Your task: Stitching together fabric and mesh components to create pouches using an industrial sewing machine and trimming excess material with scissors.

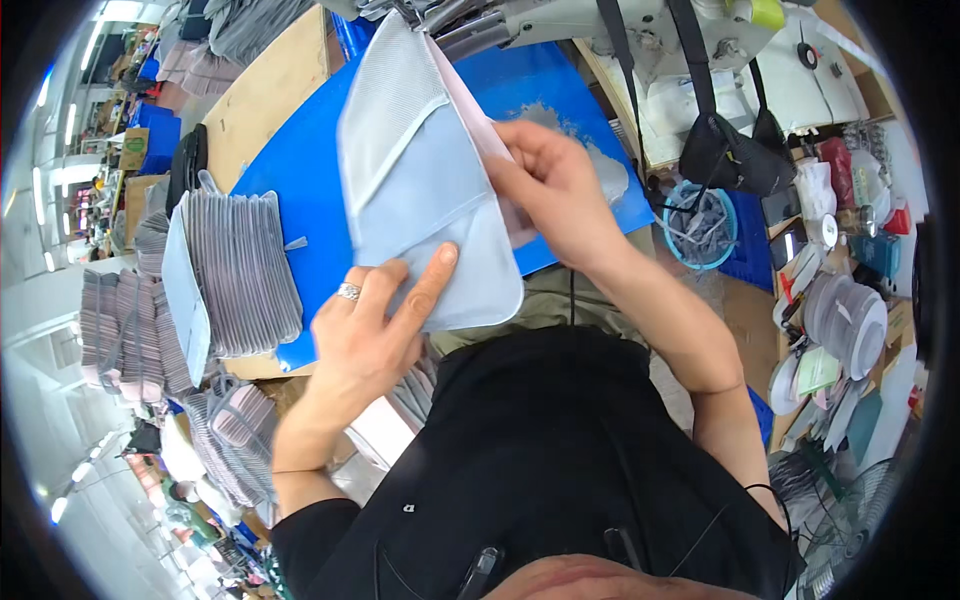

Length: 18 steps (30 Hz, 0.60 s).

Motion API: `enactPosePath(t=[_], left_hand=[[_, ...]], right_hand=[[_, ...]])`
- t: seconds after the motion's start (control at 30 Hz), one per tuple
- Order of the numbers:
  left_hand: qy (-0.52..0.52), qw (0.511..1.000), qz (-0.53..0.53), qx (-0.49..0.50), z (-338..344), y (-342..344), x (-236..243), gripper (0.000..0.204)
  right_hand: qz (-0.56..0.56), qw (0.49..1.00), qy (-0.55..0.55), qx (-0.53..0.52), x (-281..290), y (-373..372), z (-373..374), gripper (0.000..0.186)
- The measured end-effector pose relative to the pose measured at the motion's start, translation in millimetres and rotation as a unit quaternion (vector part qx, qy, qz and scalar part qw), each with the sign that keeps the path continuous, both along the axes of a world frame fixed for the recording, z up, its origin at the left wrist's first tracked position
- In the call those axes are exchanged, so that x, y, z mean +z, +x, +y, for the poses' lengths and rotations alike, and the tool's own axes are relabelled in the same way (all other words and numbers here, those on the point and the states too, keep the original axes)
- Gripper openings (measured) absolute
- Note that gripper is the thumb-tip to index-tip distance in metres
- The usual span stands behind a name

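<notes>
A flat light grey-blue fabric pouch [430, 190] with a white mesh panel and rounded corners is tilted over the blue work surface. Its far tip reaches the metal presser area of a sewing machine [470, 28]. My left hand [375, 325], a ring on one finger, grips the near left edge, with its index finger stretched across the face. My right hand [550, 185] is closed at the right edge, where a pale pink layer stands apart from the grey one. Its fingertips are partly hidden behind the fabric.
A thick stack of similar grey pieces [245, 275] stands on the blue sheet [310, 190] at left, with more bundles [120, 330] beyond. At right are a blue basket of scraps [700, 225], a hanging black bag [735, 155] and white spools [845, 320].
</notes>
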<state>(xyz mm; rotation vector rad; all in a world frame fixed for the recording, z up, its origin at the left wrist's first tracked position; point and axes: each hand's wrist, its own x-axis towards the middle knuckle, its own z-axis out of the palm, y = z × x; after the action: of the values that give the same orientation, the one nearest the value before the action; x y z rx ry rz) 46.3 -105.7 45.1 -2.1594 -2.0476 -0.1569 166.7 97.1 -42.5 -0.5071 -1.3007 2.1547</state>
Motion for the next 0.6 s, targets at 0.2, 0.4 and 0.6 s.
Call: enactPosePath(t=[0.2, 0.4, 0.6], left_hand=[[-0.104, 0.980, 0.156, -0.070, 29, -5, 55, 0.073], [-0.148, 0.970, 0.180, -0.065, 58, -26, 69, 0.073], [-0.135, 0.969, 0.195, -0.069, 83, -57, 73, 0.072]], right_hand=[[0.019, 0.999, -0.036, 0.017, 3, 26, -15, 0.030], [0.039, 0.999, 0.009, 0.024, -2, 7, -1, 0.028], [0.056, 0.998, -0.009, 0.008, -2, -26, 17, 0.028]])
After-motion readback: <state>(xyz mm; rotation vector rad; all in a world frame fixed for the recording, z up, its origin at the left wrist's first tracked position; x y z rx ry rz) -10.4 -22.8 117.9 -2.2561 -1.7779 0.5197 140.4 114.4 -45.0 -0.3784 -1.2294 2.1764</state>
